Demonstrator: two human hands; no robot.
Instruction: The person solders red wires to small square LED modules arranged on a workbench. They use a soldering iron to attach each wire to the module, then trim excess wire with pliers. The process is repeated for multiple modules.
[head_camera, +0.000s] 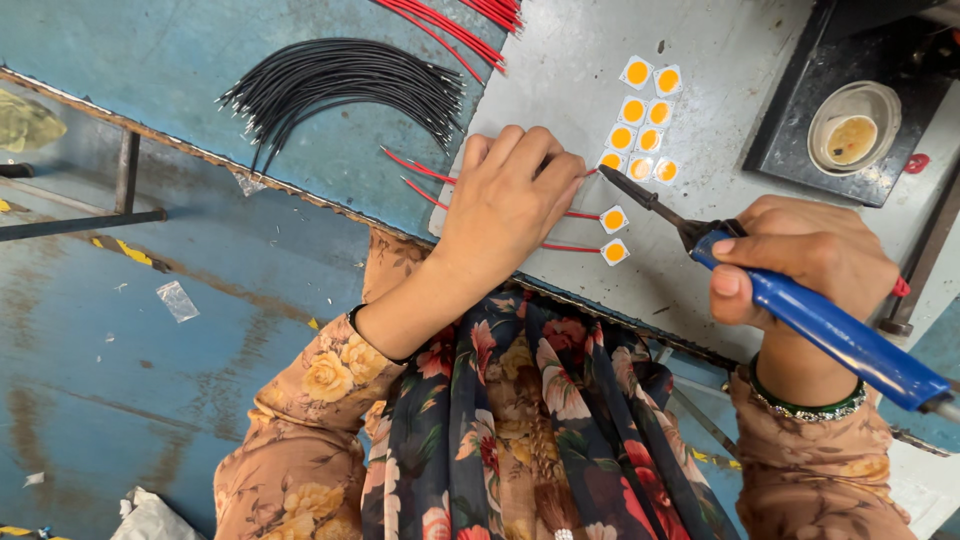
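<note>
Flowery dark cloth (520, 420) on the person's lap is closest to the camera, with two brownish flowered sleeves on each side of it.

On the far left of the blue and grey worktable (560, 80) lies one bundle of thin black wires (340, 85). They are too many to count. Next to it, at the top, is a bunch of long red wires (450, 25).

Then comes the left hand (510, 200). It lies palm down on the table with its fingers curled, pressing on some thin red wires (425, 180). About four red wires show under it. I cannot tell if the fingertips pinch anything.

Just right of that hand are two small white square chips with round orange middles (614, 235), each joined to a red wire. Above them is a group of eight more such chips (640, 125), set in two rows.

The right hand (800, 260) is closed around the blue handle of one soldering iron (790, 300). Its dark metal tip (625, 185) slants up and left, and ends near the left hand's fingers, just above the two wired chips.

Far right, one round pale bowl with brownish stuff inside (853, 128) sits on a black tray (800, 120).
</note>
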